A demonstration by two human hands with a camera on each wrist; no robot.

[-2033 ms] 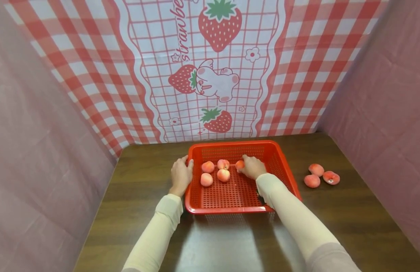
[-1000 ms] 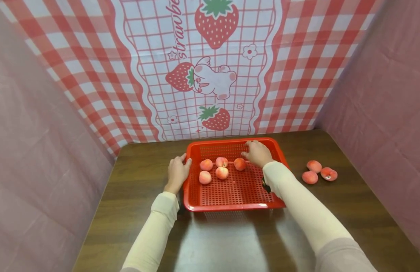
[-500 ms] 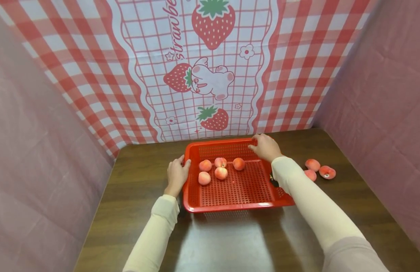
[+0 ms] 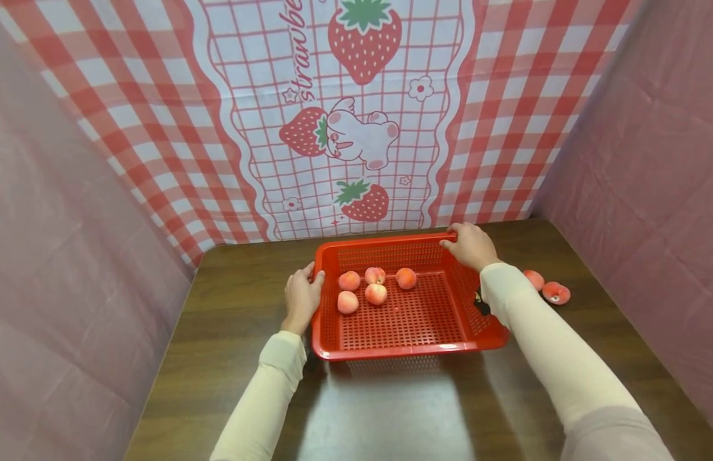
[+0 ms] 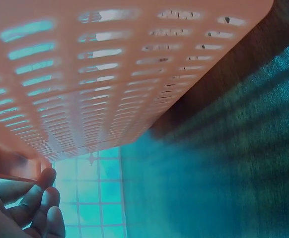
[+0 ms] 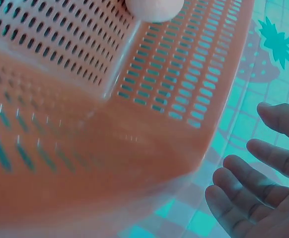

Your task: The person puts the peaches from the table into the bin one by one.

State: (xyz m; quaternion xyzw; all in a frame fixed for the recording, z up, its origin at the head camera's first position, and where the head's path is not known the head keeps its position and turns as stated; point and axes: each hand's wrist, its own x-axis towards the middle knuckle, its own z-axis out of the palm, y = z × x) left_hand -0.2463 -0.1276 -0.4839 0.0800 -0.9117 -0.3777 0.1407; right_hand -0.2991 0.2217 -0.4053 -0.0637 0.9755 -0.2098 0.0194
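Note:
A red perforated plastic basket stands on the table. Inside, towards its left and back, lie several peaches, one peach apart from the others. My left hand grips the basket's left rim, thumb on top; in the left wrist view its fingers curl under the rim. My right hand is over the back right corner of the basket, holding nothing. The right wrist view shows its fingers spread and apart from the basket wall.
To the right on the brown wooden table, two peaches show partly beside my right sleeve. A checked strawberry cloth hangs behind the table, and pink cloth walls both sides.
My right hand let go of a peach in the basket, then moved right and back to the corner. My left hand stayed on the rim. The sleeve now covers one of the table peaches.

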